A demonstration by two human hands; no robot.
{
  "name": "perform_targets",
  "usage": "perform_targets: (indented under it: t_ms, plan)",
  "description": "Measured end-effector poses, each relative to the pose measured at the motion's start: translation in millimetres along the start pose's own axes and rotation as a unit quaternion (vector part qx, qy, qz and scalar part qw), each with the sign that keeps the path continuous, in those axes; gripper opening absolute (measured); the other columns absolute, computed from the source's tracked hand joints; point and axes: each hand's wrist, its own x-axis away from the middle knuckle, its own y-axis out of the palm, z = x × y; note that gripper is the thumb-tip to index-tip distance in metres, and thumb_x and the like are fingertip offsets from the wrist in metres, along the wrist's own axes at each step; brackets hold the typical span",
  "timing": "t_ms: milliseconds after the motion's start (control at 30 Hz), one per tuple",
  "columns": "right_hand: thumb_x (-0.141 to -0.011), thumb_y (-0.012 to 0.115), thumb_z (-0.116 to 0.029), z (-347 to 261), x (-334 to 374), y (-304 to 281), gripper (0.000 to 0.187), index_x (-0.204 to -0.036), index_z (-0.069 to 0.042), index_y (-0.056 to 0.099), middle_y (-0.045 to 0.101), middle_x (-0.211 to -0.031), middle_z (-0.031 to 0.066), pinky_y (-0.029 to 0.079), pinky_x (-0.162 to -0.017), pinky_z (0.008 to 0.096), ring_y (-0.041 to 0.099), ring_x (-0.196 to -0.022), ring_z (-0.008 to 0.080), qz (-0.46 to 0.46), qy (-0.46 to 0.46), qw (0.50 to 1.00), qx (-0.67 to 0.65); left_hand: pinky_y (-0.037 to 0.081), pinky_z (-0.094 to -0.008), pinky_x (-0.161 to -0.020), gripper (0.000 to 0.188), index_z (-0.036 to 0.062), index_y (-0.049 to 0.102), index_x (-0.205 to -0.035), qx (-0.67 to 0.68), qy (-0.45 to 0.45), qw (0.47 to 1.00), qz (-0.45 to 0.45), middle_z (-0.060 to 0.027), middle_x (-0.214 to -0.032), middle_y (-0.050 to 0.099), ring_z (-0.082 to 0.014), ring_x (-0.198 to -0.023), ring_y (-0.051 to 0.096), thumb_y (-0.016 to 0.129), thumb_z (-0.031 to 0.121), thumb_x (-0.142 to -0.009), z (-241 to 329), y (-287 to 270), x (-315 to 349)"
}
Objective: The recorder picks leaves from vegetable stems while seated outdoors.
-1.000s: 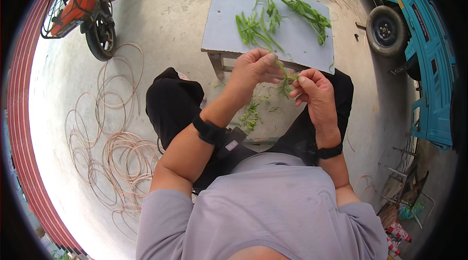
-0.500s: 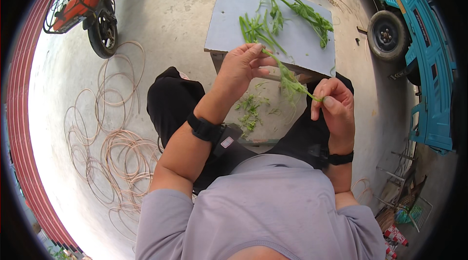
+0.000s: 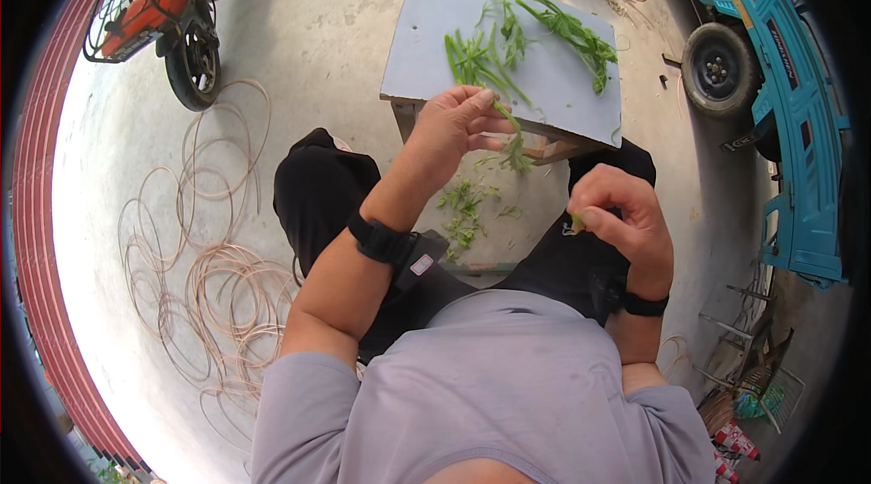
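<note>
My left hand (image 3: 460, 128) pinches a green leafy vine shoot (image 3: 515, 146), which hangs down between thumb and fingers in front of the low table's near edge. To the right, over my knee, my right hand (image 3: 621, 212) is closed on a small green scrap (image 3: 577, 223), apart from the shoot. On the grey-blue tabletop (image 3: 426, 12), a pile of trimmed green stems (image 3: 467, 58) lies at the left, just beyond my left hand. A leafy sprig (image 3: 513, 33) rests beside it, and a bunch of leafy shoots (image 3: 581, 41) lies at the right.
Green leaf scraps (image 3: 464, 212) are scattered on the floor between my legs. Loose coils of thin cane or wire (image 3: 238, 293) spread over the floor at left. A red scooter (image 3: 163, 8) stands far left, and a blue vehicle (image 3: 803, 130) with a black wheel (image 3: 719, 68) stands right.
My right hand has pulled away from the shoot, moving right and slightly nearer, with a small piece between its fingers. The shoot now hangs shorter from my left hand.
</note>
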Motion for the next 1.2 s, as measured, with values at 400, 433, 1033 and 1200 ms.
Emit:
perform_targets:
  t_ms: [400, 433, 1033, 1200]
  plan:
    - [-0.089, 0.063, -0.02, 31, -35, 38, 0.019, -0.097, -0.003, 0.066, 0.055, -0.063, -0.0045, 0.038, -0.048, 0.0157, 0.048, -0.051, 0.0018, 0.206, 0.174, 0.957, -0.103, 0.054, -0.0251, -0.062, 0.022, 0.0044, 0.06, -0.099, -0.16, 0.0, 0.984, -0.081, -0.0059, -0.095, 0.064, -0.0154, -0.08, 0.066, 0.056, 0.025, -0.094, -6, 18, 9]
    - [-0.089, 0.064, -0.021, 32, -36, 39, 0.02, -0.097, -0.003, 0.066, 0.056, -0.063, -0.0044, 0.039, -0.048, 0.0158, 0.049, -0.051, 0.0018, 0.214, 0.173, 0.955, -0.109, 0.054, -0.0248, -0.062, 0.023, 0.0043, 0.061, -0.099, -0.178, 0.001, 0.98, -0.083, -0.0054, -0.095, 0.064, -0.0149, -0.08, 0.066, 0.057, 0.026, -0.093, -8, 18, 9]
    - [-0.087, 0.065, -0.018, 43, -38, 39, 0.019, -0.095, -0.002, 0.065, 0.064, -0.079, 0.0006, 0.047, -0.052, 0.0179, 0.06, -0.066, 0.0056, 0.207, 0.177, 0.945, -0.18, 0.053, -0.0216, -0.059, 0.021, 0.0056, 0.064, -0.097, -0.21, 0.035, 0.97, -0.118, 0.0003, -0.087, 0.063, -0.0073, -0.076, 0.062, 0.06, 0.025, -0.091, -17, 19, 5]
    - [-0.087, 0.064, -0.017, 41, -38, 40, 0.018, -0.095, -0.001, 0.064, 0.064, -0.08, 0.0016, 0.048, -0.052, 0.0184, 0.061, -0.067, 0.0064, 0.204, 0.191, 0.933, -0.227, 0.052, -0.0215, -0.058, 0.021, 0.0053, 0.064, -0.097, -0.209, 0.043, 0.971, -0.106, 0.0003, -0.086, 0.063, -0.0071, -0.075, 0.062, 0.06, 0.025, -0.091, -18, 19, 5]
